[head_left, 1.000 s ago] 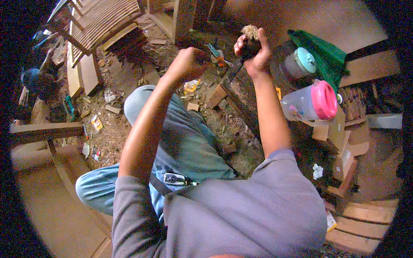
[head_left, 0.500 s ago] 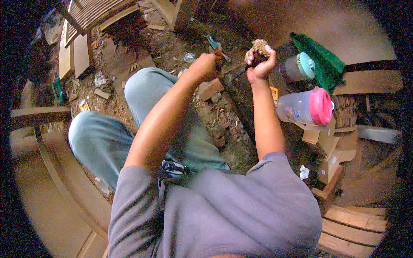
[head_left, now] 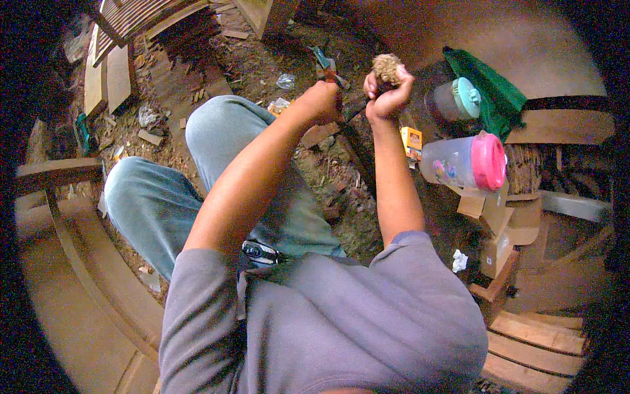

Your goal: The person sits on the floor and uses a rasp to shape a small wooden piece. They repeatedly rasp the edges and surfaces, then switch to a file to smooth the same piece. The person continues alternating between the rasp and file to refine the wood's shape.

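Note:
My right hand is raised in front of me, gripping a small rough tan lump that pokes out above the fingers. My left hand is a closed fist just to its left, holding a thin dark tool whose tip reaches toward the right hand. A small tool with an orange handle shows just beyond the left fist; whether it is held or lying on the ground I cannot tell. Both forearms come up from my grey shirt, and my knees in light blue trousers are below the left arm.
A clear plastic jar with a pink lid lies on its side at right, next to a jar with a teal lid and a green cloth. A small orange box and cardboard boxes sit nearby. Wooden planks and scraps litter the dirt floor.
The view has swung so my hands sit higher and further right in the picture. Both hands keep their grip and stay close together; the jars have shifted right in view.

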`<state>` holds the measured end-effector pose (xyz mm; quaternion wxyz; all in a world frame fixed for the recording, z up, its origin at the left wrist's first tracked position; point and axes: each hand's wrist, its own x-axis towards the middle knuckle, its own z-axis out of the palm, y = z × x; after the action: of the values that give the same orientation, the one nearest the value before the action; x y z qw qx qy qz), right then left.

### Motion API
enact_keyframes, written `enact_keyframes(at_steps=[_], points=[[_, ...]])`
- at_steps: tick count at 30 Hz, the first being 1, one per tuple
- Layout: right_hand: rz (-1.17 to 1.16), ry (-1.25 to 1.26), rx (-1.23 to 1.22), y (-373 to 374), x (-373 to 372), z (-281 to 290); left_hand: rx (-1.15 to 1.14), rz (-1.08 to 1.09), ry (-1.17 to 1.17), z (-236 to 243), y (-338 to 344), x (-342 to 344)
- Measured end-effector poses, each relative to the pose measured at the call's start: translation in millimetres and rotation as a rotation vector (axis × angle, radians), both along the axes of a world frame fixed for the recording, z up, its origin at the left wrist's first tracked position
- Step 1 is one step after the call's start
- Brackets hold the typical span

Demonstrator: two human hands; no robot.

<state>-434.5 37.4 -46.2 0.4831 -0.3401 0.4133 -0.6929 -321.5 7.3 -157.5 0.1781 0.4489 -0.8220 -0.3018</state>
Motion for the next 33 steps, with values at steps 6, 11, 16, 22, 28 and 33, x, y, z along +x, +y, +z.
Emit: enact_keyframes(at_steps=[6,11,16,22,28,33], points=[[0.093,0.096,-0.024,5,1,-5,-0.031,0.021,0.097,1,4,0],[0.006,-0.006,-0.09,16,5,-10,0.044,-0.001,0.052,6,6,2],[0.085,0.029,-0.098,18,6,-5,0.046,0.016,-0.047,14,5,0],[0.021,0.139,-0.161,23,14,-7,0.053,0.067,0.045,21,10,2],[0.034,0.032,-0.2,14,5,-19,0.02,0.036,0.021,20,10,2],[0.078,0.231,-0.15,10,3,-26,0.045,0.017,-0.05,14,6,0]])
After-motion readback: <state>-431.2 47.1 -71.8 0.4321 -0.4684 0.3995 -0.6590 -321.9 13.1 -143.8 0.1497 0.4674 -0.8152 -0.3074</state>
